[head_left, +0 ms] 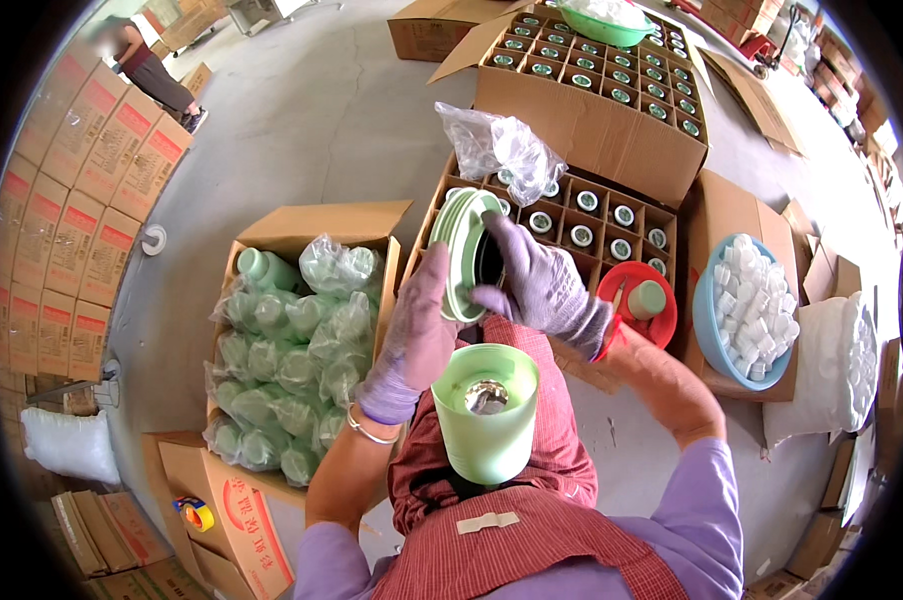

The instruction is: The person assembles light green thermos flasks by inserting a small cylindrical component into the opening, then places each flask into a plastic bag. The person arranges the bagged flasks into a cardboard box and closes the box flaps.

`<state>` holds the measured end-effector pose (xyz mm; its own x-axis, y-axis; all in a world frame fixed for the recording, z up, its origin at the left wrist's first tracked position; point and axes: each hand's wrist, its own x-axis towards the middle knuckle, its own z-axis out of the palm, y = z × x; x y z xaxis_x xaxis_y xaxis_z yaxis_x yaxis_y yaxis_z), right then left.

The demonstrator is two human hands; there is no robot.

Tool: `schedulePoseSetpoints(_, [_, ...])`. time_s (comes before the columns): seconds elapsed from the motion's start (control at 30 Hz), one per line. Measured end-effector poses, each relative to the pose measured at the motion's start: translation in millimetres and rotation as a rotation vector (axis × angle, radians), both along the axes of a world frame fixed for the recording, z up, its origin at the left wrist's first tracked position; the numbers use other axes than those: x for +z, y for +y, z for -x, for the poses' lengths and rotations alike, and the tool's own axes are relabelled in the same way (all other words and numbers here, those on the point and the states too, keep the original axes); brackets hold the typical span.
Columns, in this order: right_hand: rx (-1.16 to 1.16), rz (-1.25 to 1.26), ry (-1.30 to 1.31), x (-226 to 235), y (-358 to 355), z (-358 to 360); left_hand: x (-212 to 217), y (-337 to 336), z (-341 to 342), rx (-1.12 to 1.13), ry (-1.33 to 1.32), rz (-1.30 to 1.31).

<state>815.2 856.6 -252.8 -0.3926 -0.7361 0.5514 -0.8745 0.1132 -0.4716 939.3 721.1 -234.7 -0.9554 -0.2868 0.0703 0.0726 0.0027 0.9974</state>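
Purple-grey work gloves cover both my hands. Between them is a pale green, round, ridged plastic part (462, 240) with a dark inside, tilted up on its side. My left hand (417, 325) presses along its left side with the fingers together. Around its right rim, my right hand (547, 280) has its thumb and fingers closed. Just below, a pale green vacuum flask body (487, 440) stands at my lap, its mouth up and shiny metal showing inside. A divided carton (617, 265) of capped bottles lies right beyond my hands, with a crumpled clear plastic bag (502, 150) over it.
At left, an open carton (312, 220) holds several bagged green containers. On the right are a red bowl (667, 330) with a green cup and a blue basin (707, 330) of white pieces. Another bottle carton (592, 125) stands beyond. Stacked cartons (82, 220) and a person (152, 75) are far left.
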Motion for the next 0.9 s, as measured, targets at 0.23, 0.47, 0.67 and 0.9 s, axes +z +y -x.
schedulePoseSetpoints(0.23, [0.68,0.274,-1.36,-64,12,-2,8,2,9,0.014,0.544,1.281])
schedulePoseSetpoints(0.47, [-0.175,-0.452,-1.224,-30,48,17,-33,-34,-42,-0.418,0.3,0.715])
schedulePoseSetpoints(0.67, [0.16,-0.16,-0.794,-45,49,-25,-48,-19,-48,-0.578,0.196,0.633])
schedulePoseSetpoints(0.9, [0.526,-0.319,-0.759,-81,37,-48,-60,4,-70,-0.535,0.085,0.887])
